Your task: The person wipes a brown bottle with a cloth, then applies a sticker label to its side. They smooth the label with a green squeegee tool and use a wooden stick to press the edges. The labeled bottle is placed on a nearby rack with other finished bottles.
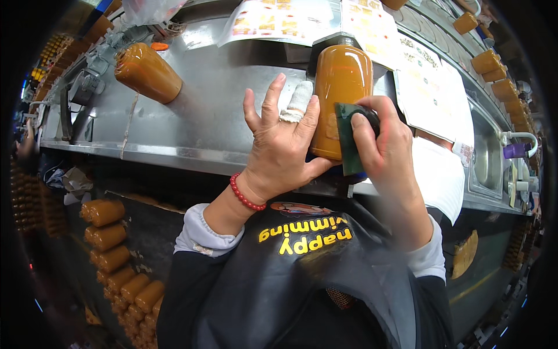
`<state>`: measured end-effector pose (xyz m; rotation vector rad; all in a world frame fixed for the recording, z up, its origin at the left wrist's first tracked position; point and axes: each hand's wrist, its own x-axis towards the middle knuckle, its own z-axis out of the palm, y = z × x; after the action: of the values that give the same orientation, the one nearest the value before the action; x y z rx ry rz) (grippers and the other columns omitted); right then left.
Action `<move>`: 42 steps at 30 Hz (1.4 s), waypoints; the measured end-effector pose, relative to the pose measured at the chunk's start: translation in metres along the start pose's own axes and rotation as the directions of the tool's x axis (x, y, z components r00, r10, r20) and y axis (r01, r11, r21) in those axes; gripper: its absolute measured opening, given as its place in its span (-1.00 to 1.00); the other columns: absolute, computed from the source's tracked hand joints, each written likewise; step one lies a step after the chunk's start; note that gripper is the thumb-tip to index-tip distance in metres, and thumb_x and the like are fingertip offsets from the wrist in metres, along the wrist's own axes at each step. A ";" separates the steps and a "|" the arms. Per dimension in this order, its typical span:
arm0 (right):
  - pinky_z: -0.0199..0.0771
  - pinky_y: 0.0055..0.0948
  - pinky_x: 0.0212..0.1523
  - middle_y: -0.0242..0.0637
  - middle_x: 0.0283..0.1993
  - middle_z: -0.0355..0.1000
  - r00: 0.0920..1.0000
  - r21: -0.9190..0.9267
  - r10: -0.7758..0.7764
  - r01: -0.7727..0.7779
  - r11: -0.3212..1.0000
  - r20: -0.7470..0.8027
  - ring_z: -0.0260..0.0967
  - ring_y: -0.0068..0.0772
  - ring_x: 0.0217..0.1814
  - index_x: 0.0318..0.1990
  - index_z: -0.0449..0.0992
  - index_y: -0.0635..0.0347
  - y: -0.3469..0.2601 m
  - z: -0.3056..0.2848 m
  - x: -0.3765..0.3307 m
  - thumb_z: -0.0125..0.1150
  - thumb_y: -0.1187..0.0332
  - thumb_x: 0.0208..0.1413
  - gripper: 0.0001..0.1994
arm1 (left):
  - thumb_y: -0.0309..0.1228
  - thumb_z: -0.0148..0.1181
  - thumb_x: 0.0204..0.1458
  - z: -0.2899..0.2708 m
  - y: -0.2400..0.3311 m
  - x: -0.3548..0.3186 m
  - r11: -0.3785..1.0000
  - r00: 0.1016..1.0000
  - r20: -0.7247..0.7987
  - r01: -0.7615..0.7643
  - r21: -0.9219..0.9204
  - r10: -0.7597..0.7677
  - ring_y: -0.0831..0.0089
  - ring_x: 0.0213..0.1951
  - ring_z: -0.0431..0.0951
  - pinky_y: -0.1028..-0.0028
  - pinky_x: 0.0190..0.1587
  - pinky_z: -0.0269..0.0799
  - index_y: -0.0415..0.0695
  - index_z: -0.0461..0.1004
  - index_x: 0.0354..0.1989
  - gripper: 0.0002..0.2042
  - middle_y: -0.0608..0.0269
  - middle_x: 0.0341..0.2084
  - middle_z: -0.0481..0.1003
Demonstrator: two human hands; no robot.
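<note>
While pressed flat against an amber bottle (340, 93) standing on the steel table (215, 125), left hand (279, 148) spread open, one finger bandaged, gripping nothing. Right hand (381, 145) closed around a dark green scraper card (349, 139) held against the bottle's side. Second amber bottle (148, 72) well apart, further left.

Steel counter (209, 110): wide bare stretch between the lying orange bottle (148, 72) at far left and the upright orange bottle (341, 99); passage open there. Left hand (279, 145) spread against the upright bottle's left side, right hand (381, 145) with a dark green card (349, 139) on its right; no gap either side. Behind: printed sheets (290, 20) overhang the bottle top. Right: sheets and a white cloth (442, 174) cover the counter, then the sink (485, 154). Rear ledge lined with small orange bottles (487, 61).
</note>
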<state>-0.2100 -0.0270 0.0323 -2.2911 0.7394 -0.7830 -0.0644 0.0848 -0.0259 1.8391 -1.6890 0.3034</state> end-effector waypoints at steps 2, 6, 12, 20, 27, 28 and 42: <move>0.52 -0.15 -0.46 0.04 -0.56 0.48 0.996 -0.176 -0.086 0.090 0.980 0.030 0.53 0.09 -0.49 -0.20 0.36 0.28 -0.007 0.003 0.007 0.13 0.42 0.17 -0.86 | 0.08 0.41 -0.20 0.003 -0.001 -0.001 1.000 0.999 -0.034 -0.007 -0.009 0.007 -0.18 0.41 -0.03 -0.33 0.34 -0.46 -0.34 0.44 0.16 -0.17 -0.09 -0.11 0.56; 0.50 -0.06 -0.49 -0.02 -0.58 0.46 0.979 -0.349 0.022 0.051 0.936 0.202 0.52 0.10 -0.50 -0.26 0.32 0.22 -0.031 0.009 0.018 0.11 0.39 0.20 -0.88 | 0.05 0.40 -0.17 0.008 -0.001 -0.003 0.998 0.998 -0.049 0.029 -0.053 -0.032 -0.16 0.40 0.03 -0.29 0.35 -0.41 -0.31 0.45 0.15 -0.22 -0.11 -0.08 0.54; 0.52 -0.19 -0.47 0.00 -0.53 0.48 0.953 -0.243 -0.175 0.236 0.941 0.247 0.56 -0.04 -0.46 -0.20 0.33 0.31 -0.021 0.001 0.011 0.12 0.41 0.15 -0.83 | -0.14 0.34 -0.05 0.026 -0.013 -0.018 0.991 1.000 -0.019 0.020 -0.134 -0.023 -0.10 0.38 0.10 -0.17 0.37 -0.24 -0.28 0.49 0.08 -0.43 -0.13 0.05 0.49; 0.47 -0.24 0.18 0.10 0.24 0.36 0.996 -0.527 -0.090 0.082 0.846 0.010 0.42 0.06 0.19 0.00 0.48 0.35 0.098 -0.127 -0.114 0.03 0.71 0.05 -0.67 | -0.14 0.24 0.18 0.013 0.035 -0.011 0.940 0.967 -0.187 -0.217 -0.262 0.171 -0.06 0.26 0.27 0.07 0.35 0.01 -0.25 0.36 0.25 -0.43 -0.07 0.17 0.43; 0.45 -0.15 0.14 0.08 0.14 0.38 0.997 -0.541 0.077 -0.054 0.839 0.020 0.36 0.12 0.17 -0.14 0.50 0.32 0.114 -0.108 -0.166 0.41 0.43 -0.05 -0.68 | -0.44 0.02 0.30 0.052 0.130 0.008 0.299 0.610 0.766 0.706 -0.642 0.202 0.51 -0.28 0.57 0.53 -0.19 0.53 -0.31 0.36 0.23 -0.64 0.15 -0.25 0.57; 0.45 -0.15 0.12 0.07 0.11 0.40 0.998 -0.518 0.058 -0.052 0.854 -0.004 0.37 0.11 0.15 -0.15 0.50 0.31 0.113 -0.104 -0.165 0.41 0.43 -0.06 -0.69 | -0.38 -0.01 0.33 0.070 0.133 0.003 0.172 0.530 0.822 0.807 -0.564 0.207 0.61 -0.31 0.55 0.59 -0.25 0.53 -0.31 0.30 0.27 -0.61 0.22 -0.25 0.55; 0.45 -0.18 0.07 0.04 0.09 0.41 0.998 -0.308 0.046 -0.030 0.951 0.044 0.38 0.08 0.13 -0.21 0.52 0.31 0.127 -0.124 -0.159 0.27 0.56 0.03 -0.85 | -0.30 0.06 0.31 0.115 0.171 0.000 -0.038 0.474 0.869 0.880 -0.474 0.141 0.60 -0.41 0.59 0.65 -0.43 0.52 -0.25 0.26 0.16 -0.64 0.15 -0.19 0.53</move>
<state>-0.4393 -0.0504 -0.0290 -2.5539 0.9345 -0.6239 -0.2549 0.0196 -0.0676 1.1364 -0.8409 -1.8203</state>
